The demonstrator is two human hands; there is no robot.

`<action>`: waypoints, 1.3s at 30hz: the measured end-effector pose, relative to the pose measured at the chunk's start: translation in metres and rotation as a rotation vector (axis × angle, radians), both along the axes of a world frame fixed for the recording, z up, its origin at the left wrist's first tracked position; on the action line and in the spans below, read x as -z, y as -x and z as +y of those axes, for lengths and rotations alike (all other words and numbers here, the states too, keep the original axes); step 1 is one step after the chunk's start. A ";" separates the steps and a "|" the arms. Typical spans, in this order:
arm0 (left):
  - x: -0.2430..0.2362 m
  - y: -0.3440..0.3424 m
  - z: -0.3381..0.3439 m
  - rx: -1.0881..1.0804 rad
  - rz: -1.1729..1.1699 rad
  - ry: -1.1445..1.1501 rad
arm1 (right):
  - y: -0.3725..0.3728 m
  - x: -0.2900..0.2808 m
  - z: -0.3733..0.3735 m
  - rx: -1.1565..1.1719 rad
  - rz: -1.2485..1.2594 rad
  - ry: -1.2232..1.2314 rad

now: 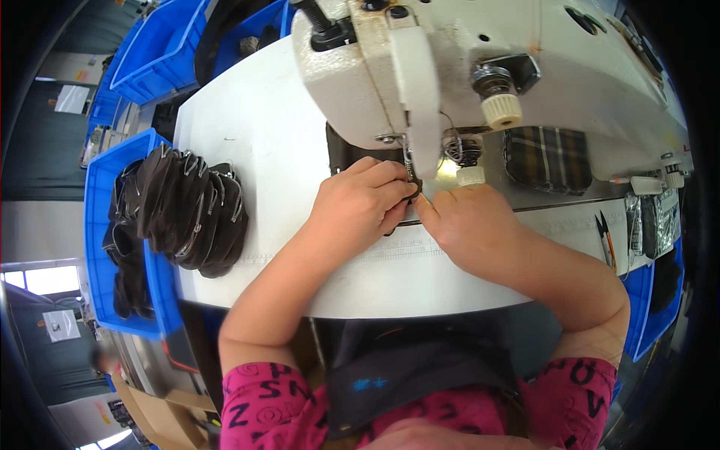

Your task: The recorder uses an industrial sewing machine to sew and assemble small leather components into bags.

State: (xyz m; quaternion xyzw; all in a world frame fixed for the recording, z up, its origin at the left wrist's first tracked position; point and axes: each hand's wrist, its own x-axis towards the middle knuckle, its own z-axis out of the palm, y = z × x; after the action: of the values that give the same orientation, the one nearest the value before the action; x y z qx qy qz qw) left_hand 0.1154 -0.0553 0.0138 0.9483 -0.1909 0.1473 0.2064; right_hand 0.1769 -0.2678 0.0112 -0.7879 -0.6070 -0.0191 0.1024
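Note:
Under the head of a white sewing machine (pixel 360 82), both my hands meet close to the needle. My left hand (pixel 364 195) is closed on a piece of dark fabric (pixel 352 146), fingers pressing its edge by the presser foot. Just right of the needle, my right hand (pixel 469 221) pinches the same dark edge between thumb and fingers. Most of that piece is hidden by my hands and the machine. Left of my left arm stands a stack of dark zippered pouches (pixel 199 214), leaning over a bin's rim.
A blue bin (pixel 161 292) with more dark pieces stands at the table's left edge. Behind it sits another blue bin (pixel 161 52). Plaid fabric (pixel 547 159) lies right of the needle. Thread snips (pixel 606 240) and clear plastic packets (pixel 652 225) lie far right on the white table (pixel 259 127).

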 end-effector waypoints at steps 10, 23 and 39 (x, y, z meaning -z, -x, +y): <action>0.004 -0.004 -0.002 -0.092 0.048 -0.043 | -0.004 0.006 0.002 0.074 -0.120 -0.025; 0.007 -0.008 0.001 -0.047 -0.009 -0.067 | -0.003 0.009 0.001 0.080 -0.051 -0.046; 0.006 -0.010 0.004 0.002 -0.129 -0.236 | -0.006 0.009 0.006 0.048 -0.022 -0.138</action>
State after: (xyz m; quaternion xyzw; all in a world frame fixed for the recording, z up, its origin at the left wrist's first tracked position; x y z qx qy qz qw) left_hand 0.1250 -0.0508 0.0082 0.9544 -0.2207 0.1842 0.0810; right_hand 0.1834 -0.2620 0.0022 -0.7930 -0.5862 -0.0721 0.1493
